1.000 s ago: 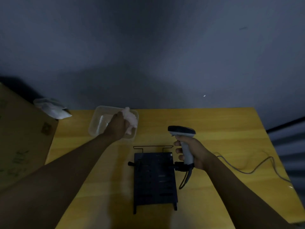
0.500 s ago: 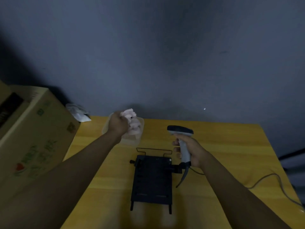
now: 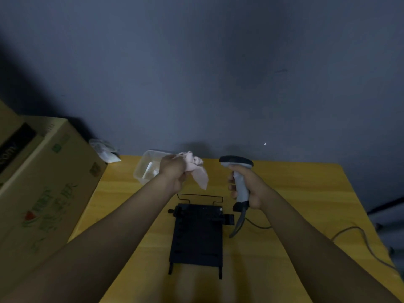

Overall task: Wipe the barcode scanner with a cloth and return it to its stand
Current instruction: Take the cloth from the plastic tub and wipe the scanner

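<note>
My right hand point(image 3: 251, 189) grips the grey handle of the barcode scanner point(image 3: 237, 171), holding it upright above the yellow table point(image 3: 306, 204), its dark head pointing left. My left hand point(image 3: 175, 169) is closed on a pale pink cloth point(image 3: 197, 171), which hangs in the air a short way left of the scanner, apart from it. The black stand point(image 3: 197, 235) lies flat on the table below and between my hands. The scanner's cable point(image 3: 354, 235) trails off to the right.
A clear plastic container point(image 3: 145, 169) sits at the table's back edge behind my left hand. A large cardboard box point(image 3: 43, 184) stands at the left, with a white packet point(image 3: 107, 149) beside it. A dark wall rises behind the table.
My left hand has lifted the cloth out of the clear container and carried it right, toward the scanner. The scanner has stayed upright in my right hand. My head view has tilted upward.
</note>
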